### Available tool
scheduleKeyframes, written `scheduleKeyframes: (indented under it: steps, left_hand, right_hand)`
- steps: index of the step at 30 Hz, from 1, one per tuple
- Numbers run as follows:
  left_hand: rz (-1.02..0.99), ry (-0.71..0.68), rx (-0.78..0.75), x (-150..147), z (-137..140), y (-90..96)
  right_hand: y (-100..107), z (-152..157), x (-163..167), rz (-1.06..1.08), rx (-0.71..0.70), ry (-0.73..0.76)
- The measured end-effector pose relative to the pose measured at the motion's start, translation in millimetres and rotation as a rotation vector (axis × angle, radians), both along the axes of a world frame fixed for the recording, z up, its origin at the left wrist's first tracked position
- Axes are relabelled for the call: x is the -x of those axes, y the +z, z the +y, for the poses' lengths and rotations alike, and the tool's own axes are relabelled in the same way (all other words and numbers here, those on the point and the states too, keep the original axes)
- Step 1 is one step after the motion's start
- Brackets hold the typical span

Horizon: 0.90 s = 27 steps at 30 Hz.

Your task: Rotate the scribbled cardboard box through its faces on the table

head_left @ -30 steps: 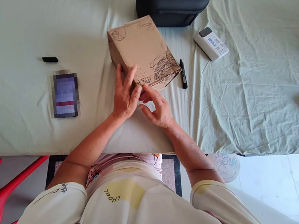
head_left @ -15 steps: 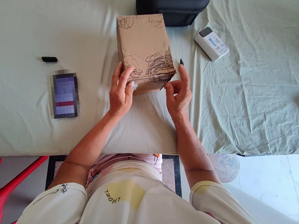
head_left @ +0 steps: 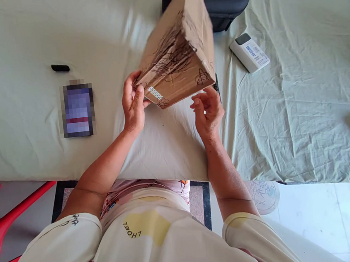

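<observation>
A brown cardboard box [head_left: 170, 60] with black scribbles is tilted up, one corner toward me. A small dotted label is on its near face. My left hand [head_left: 134, 104] grips the box's lower left corner, thumb on the near face and fingers around the side and underneath. Just below the lower right edge is my right hand [head_left: 209, 113], its fingers loosely bent and apart, holding nothing I can see. Whether its index finger touches the box is unclear. A black pen [head_left: 217, 88] shows partly beside that hand, seemingly on the cloth.
A black case [head_left: 230, 4] stands behind the box. To the right lies a white device with a grey end [head_left: 250, 53]. On the left are a blurred phone [head_left: 77, 110] and a small black piece like a pen cap [head_left: 60, 68]. Pale cloth [head_left: 310, 104] covers the table.
The box has been turned and tipped, so a corner and the scribbled near face now show. My right hand's fingers have come off its corner, and more of the pen is visible.
</observation>
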<state>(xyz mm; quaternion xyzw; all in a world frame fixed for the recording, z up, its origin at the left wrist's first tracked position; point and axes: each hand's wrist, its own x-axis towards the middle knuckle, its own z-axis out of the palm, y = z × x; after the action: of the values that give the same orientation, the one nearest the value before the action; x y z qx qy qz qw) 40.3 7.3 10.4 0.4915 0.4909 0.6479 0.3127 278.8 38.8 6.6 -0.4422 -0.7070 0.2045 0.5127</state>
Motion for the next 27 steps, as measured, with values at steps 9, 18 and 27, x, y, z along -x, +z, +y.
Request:
scheduleKeyframes:
  steps: [9, 18, 27]
  left_hand:
    - [0.183, 0.020, 0.156, 2, 9, -39.1]
    - [0.437, 0.017, 0.055, -11, -4, -7.7]
    - [0.600, 0.080, 0.068, -11, -2, -17.3]
  right_hand:
    - [2, -14, 10, -0.028, 0.103, 0.221]
    - [4, -24, 19, -0.108, 0.184, 0.373]
    - [5, -27, 23, -0.110, 0.205, 0.462]
